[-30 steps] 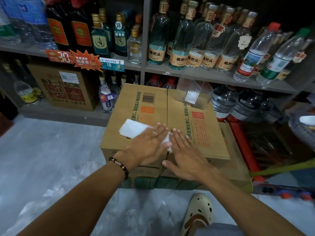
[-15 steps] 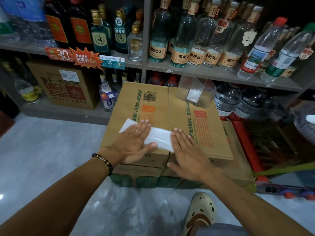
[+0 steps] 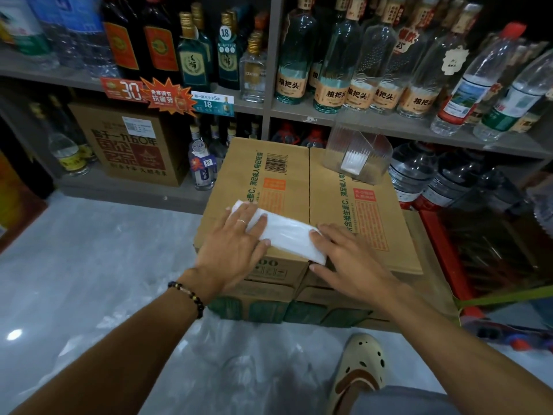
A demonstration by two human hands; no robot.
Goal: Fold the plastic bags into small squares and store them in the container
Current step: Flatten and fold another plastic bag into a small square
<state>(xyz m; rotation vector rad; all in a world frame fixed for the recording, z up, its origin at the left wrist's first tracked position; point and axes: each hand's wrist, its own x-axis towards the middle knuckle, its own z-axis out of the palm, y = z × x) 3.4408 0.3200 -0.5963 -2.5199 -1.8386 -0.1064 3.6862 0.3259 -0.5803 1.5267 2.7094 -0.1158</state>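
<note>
Hands have slid apart along the bag [image 3: 287,235] on the cardboard box [image 3: 299,181], left hand [image 3: 236,244] and right hand [image 3: 350,259] flat, pressing its ends, smoothing the strip for its next fold.

- plastic bag [image 3: 284,233]: white
- cardboard box [image 3: 287,175] under it: tan, green lettering, orange panels
- container [image 3: 357,157] on the box: clear, ribbed

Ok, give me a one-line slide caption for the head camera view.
Both hands, left hand and right hand, press a folded white plastic bag flat on a cardboard box near a clear container.
</note>
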